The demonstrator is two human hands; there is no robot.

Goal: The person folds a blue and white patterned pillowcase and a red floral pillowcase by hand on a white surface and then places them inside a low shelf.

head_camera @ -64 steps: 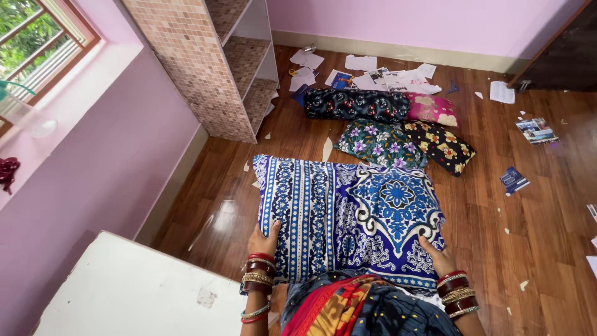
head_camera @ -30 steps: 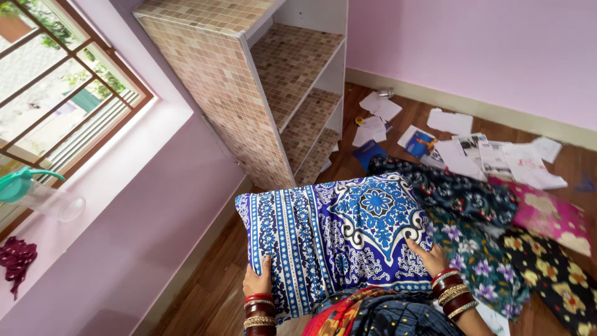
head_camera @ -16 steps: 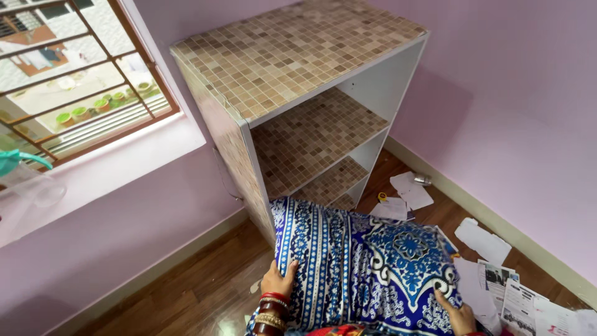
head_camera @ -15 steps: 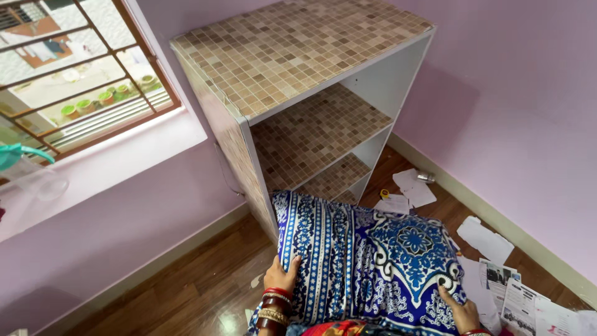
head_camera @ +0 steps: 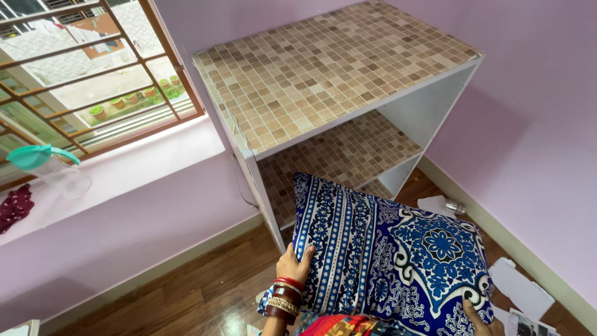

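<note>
I see my left hand point(head_camera: 295, 266) and right hand point(head_camera: 477, 316) with fingers curled, gripping the blue patterned cushion point(head_camera: 392, 255) by its lower edges, held up before the tiled shelf unit point(head_camera: 329, 74); beyond, a barred window point(head_camera: 87, 68)

A blue-and-white patterned pillow point(head_camera: 385, 255) fills the lower right of the frame, held up off the floor in front of a shelf unit point(head_camera: 336, 81) covered in brown mosaic tiles. The left hand point(head_camera: 297, 264) grips the pillow's left edge at lower centre, with red and gold bangles point(head_camera: 283, 300) on the wrist. The right hand point(head_camera: 482, 318) holds the bottom right corner, only partly in frame. At upper left is a barred window point(head_camera: 81, 68); on its pink sill point(head_camera: 124, 165) lies a clear bottle with a teal lid point(head_camera: 53, 171). White papers point(head_camera: 519, 289) lie on the wooden floor point(head_camera: 199, 298) at lower right.
</note>
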